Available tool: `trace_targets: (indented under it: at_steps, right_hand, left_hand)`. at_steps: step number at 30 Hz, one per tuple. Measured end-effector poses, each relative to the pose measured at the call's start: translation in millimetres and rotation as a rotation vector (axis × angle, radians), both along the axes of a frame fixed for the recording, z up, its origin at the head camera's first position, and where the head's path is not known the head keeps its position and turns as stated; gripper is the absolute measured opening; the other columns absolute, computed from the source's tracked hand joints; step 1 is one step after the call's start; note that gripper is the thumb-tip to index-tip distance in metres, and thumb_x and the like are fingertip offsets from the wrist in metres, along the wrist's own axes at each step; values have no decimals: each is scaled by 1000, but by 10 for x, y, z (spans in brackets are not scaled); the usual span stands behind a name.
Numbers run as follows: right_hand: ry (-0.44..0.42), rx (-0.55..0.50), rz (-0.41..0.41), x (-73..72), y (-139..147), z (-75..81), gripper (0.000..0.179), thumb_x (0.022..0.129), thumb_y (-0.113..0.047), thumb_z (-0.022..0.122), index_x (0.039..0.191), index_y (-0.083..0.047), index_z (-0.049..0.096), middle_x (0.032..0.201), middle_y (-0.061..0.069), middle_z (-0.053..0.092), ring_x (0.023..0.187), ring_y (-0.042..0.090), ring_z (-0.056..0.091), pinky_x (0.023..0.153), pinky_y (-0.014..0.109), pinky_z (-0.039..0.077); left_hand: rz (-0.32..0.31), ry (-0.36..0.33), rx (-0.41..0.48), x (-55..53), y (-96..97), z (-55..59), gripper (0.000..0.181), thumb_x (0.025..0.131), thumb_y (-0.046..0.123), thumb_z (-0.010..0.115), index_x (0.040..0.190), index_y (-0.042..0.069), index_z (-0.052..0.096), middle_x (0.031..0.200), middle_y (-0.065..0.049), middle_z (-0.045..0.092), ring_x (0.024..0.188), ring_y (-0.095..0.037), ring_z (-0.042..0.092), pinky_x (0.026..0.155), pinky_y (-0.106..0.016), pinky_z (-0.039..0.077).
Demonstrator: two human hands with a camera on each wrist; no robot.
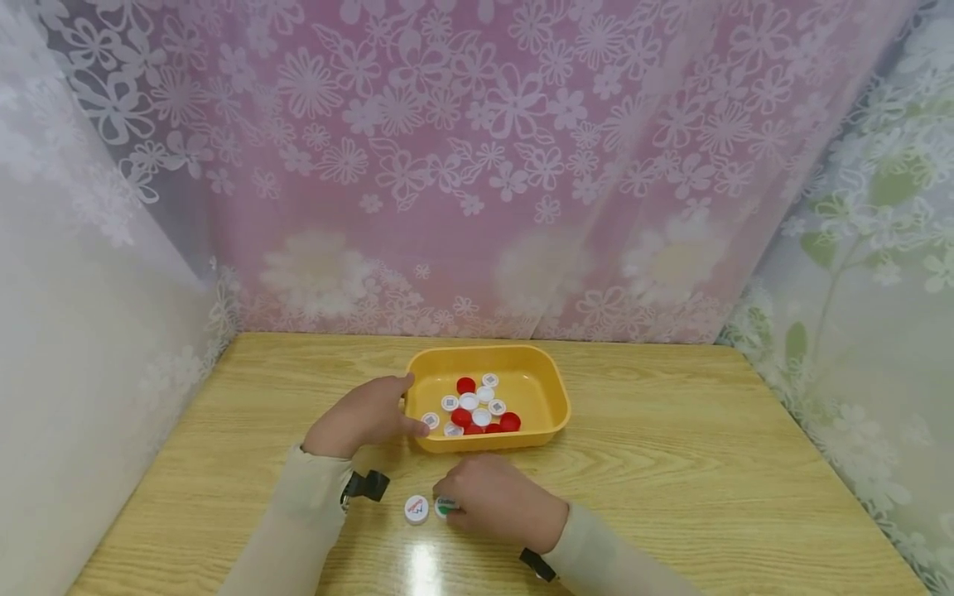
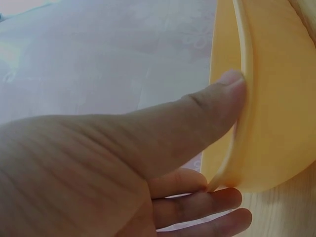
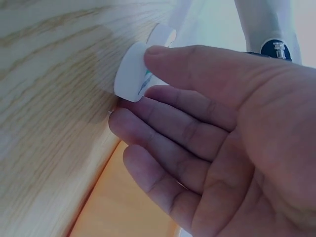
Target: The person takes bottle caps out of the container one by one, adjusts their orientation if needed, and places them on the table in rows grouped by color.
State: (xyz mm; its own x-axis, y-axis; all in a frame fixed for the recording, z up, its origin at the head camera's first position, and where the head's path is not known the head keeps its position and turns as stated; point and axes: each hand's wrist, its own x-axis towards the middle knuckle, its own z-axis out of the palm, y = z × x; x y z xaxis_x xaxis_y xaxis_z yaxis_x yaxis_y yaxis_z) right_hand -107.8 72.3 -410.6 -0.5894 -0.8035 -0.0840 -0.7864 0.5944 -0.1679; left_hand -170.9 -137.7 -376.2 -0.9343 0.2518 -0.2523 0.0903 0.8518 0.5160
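My left hand (image 1: 365, 414) holds the left end of a yellow plastic tray (image 1: 484, 444). In the left wrist view the thumb (image 2: 217, 101) lies at the rim, with the other fingers by the tray's corner. On the table in front, my right hand (image 1: 510, 501) pinches a white bottle cap with green print (image 1: 445, 506) between thumb and fingers. The right wrist view has that cap (image 3: 130, 73) edge-on at the thumb tip. Just left of it lies another white bottle cap with red and blue print (image 1: 416, 510).
Inside the tray are several red bottle caps (image 1: 510, 422) and several white bottle caps (image 1: 481, 418), some with a square code. The tray stands on a wooden table (image 1: 671, 463). A pink floral curtain (image 1: 447, 165) hangs behind, with pale floral cloths at both sides.
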Motion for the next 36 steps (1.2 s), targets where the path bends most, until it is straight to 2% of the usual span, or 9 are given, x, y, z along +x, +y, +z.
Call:
trace_targets:
  at_steps: [8, 15, 18, 21, 24, 27, 30, 33, 36]
  right_hand:
    - [-10, -9, -11, 20, -16, -8, 12, 93, -25, 79, 86, -22, 70, 66, -16, 47, 60, 2, 40, 56, 16, 33]
    - [-47, -31, -17, 22, 2, 4, 8, 95, -28, 75, 92, -21, 72, 74, -15, 54, 64, 1, 45, 60, 15, 39]
    - [-62, -51, -26, -3, 43, 45, 11, 98, -32, 72, 99, -21, 73, 82, -15, 62, 71, 0, 53, 68, 15, 47]
    - [-22, -105, -55, -34, 114, 158, 22, 100, -33, 69, 114, -18, 74, 102, -11, 72, 90, 3, 65, 85, 21, 55]
    - [83, -226, -80, -91, 215, 345, 30, 98, -29, 72, 124, -13, 71, 115, -3, 74, 101, 11, 69, 90, 29, 58]
    - [188, -364, -116, -230, 336, 533, 29, 95, -19, 74, 122, -10, 69, 108, 1, 73, 93, 16, 68, 82, 29, 59]
    - [233, -442, -204, -453, 461, 664, 26, 95, -15, 72, 120, -9, 67, 103, -1, 70, 87, 16, 66, 77, 28, 57]
    - [233, -450, -285, -720, 564, 722, 22, 97, -14, 70, 119, -9, 66, 101, -2, 67, 87, 16, 63, 76, 28, 56]
    - [191, -390, -330, -979, 624, 734, 18, 98, -15, 67, 115, -9, 67, 97, -1, 65, 84, 17, 60, 75, 30, 54]
  left_hand:
    - [-3, -10, -29, -9, 20, 51, 91, 85, 38, 86, 157, 4, 43, 148, -13, 57, 133, -31, 54, 114, -54, 41]
    - [3, -16, -19, 11, 48, 64, 91, 86, 37, 85, 157, 3, 42, 151, -15, 55, 136, -34, 52, 115, -55, 40]
    - [-1, -4, -11, 17, 53, 69, 90, 85, 37, 86, 157, 2, 43, 149, -15, 56, 134, -34, 54, 114, -55, 41]
    - [-13, 13, -14, 14, 54, 68, 90, 84, 36, 87, 155, 2, 44, 146, -15, 59, 129, -32, 57, 112, -55, 43]
    - [-18, 19, -11, 5, 59, 67, 90, 84, 36, 87, 155, 1, 46, 143, -14, 61, 124, -31, 59, 111, -54, 45]
    - [-21, 14, -17, -1, 67, 68, 89, 84, 37, 87, 155, 1, 45, 142, -13, 61, 124, -31, 59, 111, -54, 45]
    - [-7, -4, -13, -2, 74, 69, 90, 85, 37, 86, 156, 2, 44, 144, -14, 60, 128, -32, 57, 112, -55, 43]
    - [2, -15, -7, 7, 72, 67, 91, 85, 37, 86, 157, 2, 43, 145, -14, 59, 130, -32, 56, 113, -55, 43]
    - [5, -14, -2, 16, 66, 59, 90, 85, 36, 86, 156, 2, 43, 144, -14, 60, 129, -32, 56, 112, -55, 43]
